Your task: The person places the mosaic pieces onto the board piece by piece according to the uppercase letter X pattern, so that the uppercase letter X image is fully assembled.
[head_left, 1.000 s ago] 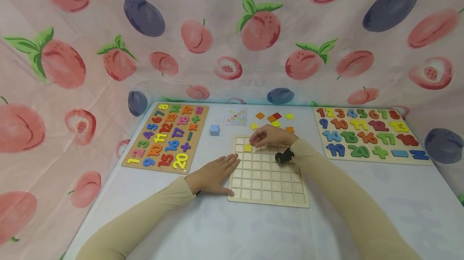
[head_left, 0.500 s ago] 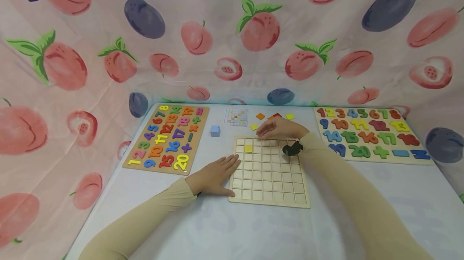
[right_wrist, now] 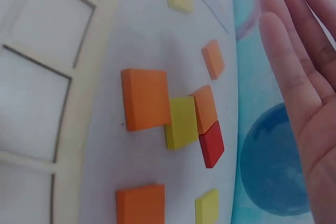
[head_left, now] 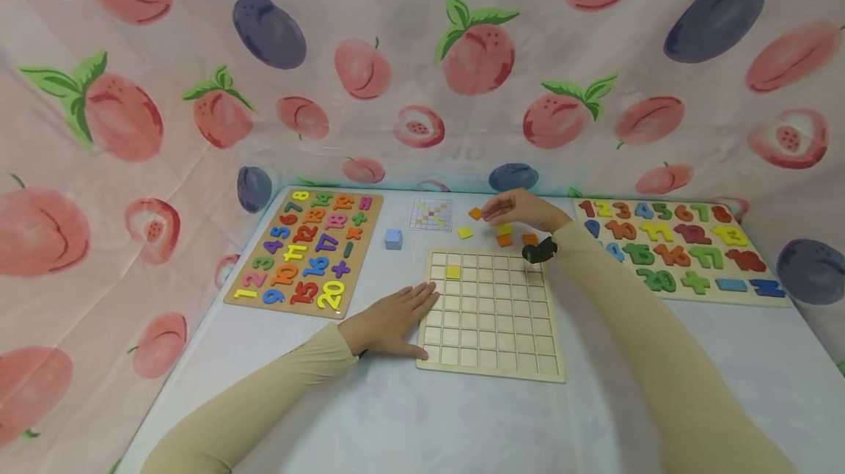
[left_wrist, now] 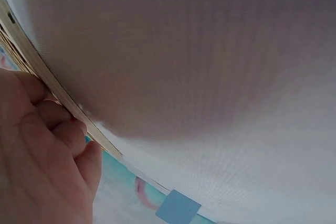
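Note:
A wooden grid board (head_left: 488,316) lies on the table, with one yellow tile (head_left: 453,272) in a cell near its far left corner. My left hand (head_left: 388,321) rests along the board's left edge, fingers extended. Beyond the far edge lie loose square tiles: orange, yellow and one red tile (right_wrist: 211,145). Above them hovers my right hand (head_left: 526,210), hiding some in the head view. In the right wrist view its fingers (right_wrist: 286,51) are straight and hold nothing. Below that palm, an orange tile (right_wrist: 146,99) overlaps or abuts a yellow tile (right_wrist: 181,123).
A small printed grid card (head_left: 431,215) and a light blue cube (head_left: 393,239) sit beyond the board's left corner. Number puzzle boards stand on both sides, a brown one (head_left: 351,268) at left and a pale one (head_left: 713,299) at right. Fruit-print cloth (head_left: 422,158) hangs behind.
My right hand has moved away from the yellow tile on the board, back and to the right, over the loose tiles. The left hand stays at the board's edge.

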A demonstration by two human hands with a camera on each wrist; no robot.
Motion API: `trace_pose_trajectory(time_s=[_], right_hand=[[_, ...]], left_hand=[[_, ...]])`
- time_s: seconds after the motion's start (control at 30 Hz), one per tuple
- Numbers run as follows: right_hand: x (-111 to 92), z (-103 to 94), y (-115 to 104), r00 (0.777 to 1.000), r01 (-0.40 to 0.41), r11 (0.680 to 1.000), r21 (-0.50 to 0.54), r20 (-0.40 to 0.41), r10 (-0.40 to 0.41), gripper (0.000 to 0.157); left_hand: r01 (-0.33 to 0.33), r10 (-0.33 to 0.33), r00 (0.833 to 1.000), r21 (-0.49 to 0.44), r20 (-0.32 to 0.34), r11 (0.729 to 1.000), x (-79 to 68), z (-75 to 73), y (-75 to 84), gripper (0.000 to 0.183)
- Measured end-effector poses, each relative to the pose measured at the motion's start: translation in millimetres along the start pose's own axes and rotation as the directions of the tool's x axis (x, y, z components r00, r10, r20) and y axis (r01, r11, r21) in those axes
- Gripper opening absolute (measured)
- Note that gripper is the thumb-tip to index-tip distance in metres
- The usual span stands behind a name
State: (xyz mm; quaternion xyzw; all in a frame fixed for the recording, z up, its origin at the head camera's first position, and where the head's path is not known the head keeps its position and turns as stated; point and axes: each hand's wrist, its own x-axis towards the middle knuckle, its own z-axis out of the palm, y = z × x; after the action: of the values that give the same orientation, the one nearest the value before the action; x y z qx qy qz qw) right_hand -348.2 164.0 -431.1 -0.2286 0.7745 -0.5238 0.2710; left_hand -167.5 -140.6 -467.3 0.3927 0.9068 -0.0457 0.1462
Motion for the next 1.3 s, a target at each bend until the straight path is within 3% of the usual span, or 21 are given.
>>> trace_pose_trajectory(time_s=[0.4,0.63,1.1,1.3], right_hand=[[31,14.9,-2,0.997,-0.056,0.988,-0.143,-0.053,0.049,0.033],[42,22.6,-1,0.994,-0.083,0.984,-0.155,-0.080,0.072,0.032],[48,31.1,15,0.997,-0.048,0.987,-0.151,-0.067,0.038,0.034],[50,31.0,17,0.995,-0.073,0.966,-0.249,-0.084,0.054,0.033]], left_hand=[[-0.004,0.004,1.000,0.006,-0.002,1.000,-0.2,1.3,-1.9,0.103],[-0.006,0.006,1.000,-0.012,-0.002,1.000,-0.6,-1.0,-0.5,0.103],[0.009,-0.009,1.000,-0.011,0.002,1.000,-0.1,3.8,-0.9,0.104],[0.010,-0.010,1.000,-0.008,-0.004,1.000,0.3,2.7,-0.7,0.104]])
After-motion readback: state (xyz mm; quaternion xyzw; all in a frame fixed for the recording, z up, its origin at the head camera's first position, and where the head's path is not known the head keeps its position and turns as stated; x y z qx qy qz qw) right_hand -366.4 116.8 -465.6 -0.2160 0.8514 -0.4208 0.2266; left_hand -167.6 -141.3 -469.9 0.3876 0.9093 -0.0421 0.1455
